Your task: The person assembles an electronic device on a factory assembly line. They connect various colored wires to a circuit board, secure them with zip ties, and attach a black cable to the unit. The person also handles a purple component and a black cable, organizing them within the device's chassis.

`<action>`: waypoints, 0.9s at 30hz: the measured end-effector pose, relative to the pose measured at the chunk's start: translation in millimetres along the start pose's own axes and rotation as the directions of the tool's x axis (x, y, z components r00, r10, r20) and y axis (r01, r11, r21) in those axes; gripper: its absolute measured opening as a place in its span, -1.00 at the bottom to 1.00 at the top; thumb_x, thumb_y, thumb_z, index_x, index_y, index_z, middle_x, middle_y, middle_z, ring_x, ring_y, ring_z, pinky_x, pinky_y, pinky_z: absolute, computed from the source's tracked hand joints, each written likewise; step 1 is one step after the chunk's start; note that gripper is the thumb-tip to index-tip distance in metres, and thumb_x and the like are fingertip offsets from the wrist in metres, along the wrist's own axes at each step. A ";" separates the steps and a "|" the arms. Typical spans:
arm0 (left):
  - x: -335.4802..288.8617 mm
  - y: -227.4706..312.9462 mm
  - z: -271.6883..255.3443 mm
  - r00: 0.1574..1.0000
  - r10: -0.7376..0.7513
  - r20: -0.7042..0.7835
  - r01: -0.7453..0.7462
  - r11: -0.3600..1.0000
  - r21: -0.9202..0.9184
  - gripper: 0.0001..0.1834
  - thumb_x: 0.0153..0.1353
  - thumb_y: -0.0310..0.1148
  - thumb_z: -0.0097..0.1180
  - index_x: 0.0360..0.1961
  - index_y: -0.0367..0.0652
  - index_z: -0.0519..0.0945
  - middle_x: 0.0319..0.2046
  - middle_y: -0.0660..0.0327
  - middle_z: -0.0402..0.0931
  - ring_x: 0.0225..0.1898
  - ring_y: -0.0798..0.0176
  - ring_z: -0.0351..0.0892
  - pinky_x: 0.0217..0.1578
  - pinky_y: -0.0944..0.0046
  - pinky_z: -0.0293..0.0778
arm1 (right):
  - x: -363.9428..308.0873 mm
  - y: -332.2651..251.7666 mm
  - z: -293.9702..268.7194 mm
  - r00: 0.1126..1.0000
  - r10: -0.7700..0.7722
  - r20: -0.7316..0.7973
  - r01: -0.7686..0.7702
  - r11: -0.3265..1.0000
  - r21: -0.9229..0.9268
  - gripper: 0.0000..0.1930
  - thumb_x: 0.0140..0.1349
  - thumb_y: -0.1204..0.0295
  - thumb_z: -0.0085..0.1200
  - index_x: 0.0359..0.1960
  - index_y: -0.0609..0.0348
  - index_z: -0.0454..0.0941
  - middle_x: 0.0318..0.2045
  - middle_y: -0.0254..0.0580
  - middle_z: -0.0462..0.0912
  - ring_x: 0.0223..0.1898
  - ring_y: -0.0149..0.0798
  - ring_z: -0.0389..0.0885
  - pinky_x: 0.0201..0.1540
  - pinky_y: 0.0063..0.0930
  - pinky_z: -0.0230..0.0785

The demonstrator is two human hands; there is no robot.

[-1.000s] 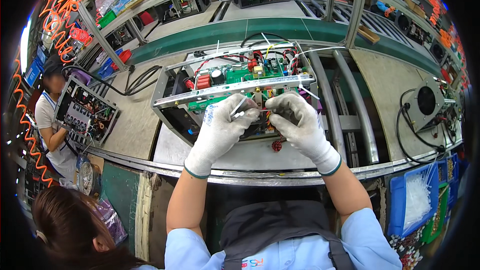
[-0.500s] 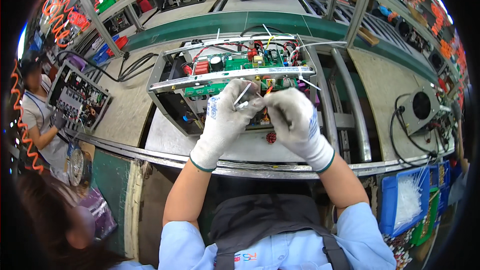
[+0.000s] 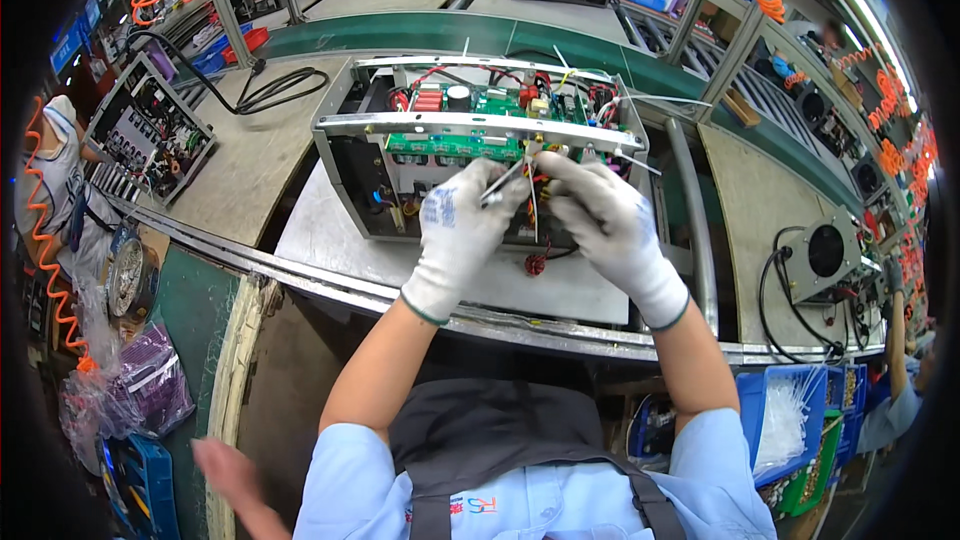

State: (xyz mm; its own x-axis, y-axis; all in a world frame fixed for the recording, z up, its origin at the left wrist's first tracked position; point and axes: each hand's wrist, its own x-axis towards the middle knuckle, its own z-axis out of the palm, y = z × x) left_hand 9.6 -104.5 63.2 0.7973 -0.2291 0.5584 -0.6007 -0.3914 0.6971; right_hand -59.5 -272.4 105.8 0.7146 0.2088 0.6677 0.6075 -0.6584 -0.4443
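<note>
Both hands wore white knit gloves and met over the front of an open metal chassis (image 3: 345,165) that lay on a pale board (image 3: 330,230) on the workbench. The left hand (image 3: 462,225) was closed around a thin white cable tie (image 3: 505,180), pinched between thumb and fingers, its tail slanting up toward the right. The right hand (image 3: 600,220) was curled close beside it, fingertips gripping a bundle of thin coloured wires (image 3: 532,195) at the chassis's front edge — exactly what else it pinched could not be told. The two hands were almost touching.

Inside the chassis sat a green circuit board (image 3: 470,100) with red and black parts, behind a grey metal crossbar (image 3: 440,125). A small red coil part (image 3: 537,263) lay on the board just below the hands.

To the left, a second open unit (image 3: 150,135) stood tilted on the bench, a person in white beside it. A black cable (image 3: 270,90) looped nearby. At right — a small fan unit (image 3: 825,255), and a blue bin of white ties (image 3: 785,420) near the right elbow.
</note>
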 end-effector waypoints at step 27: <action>-77.9 12.0 -16.8 0.577 -0.232 0.783 0.799 0.357 -0.483 -0.62 0.42 -0.15 -0.12 -0.04 -0.27 0.50 -0.46 0.25 0.54 -0.65 0.60 0.30 -0.64 0.59 0.19 | -118.2 -29.3 39.3 0.632 0.674 0.383 -0.720 0.327 0.613 -0.65 0.21 0.40 0.17 0.01 0.27 0.51 -0.40 -0.41 0.56 -0.56 -0.62 0.43 -0.53 -0.72 0.27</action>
State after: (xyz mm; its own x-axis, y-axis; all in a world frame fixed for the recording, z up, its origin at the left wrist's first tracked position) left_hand -60.7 -76.4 35.6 0.6455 -0.7392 -0.1919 0.3943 0.1075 0.9127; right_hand -148.1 -249.3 16.4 0.9937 -0.0350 -0.1062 -0.1032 0.0779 -0.9916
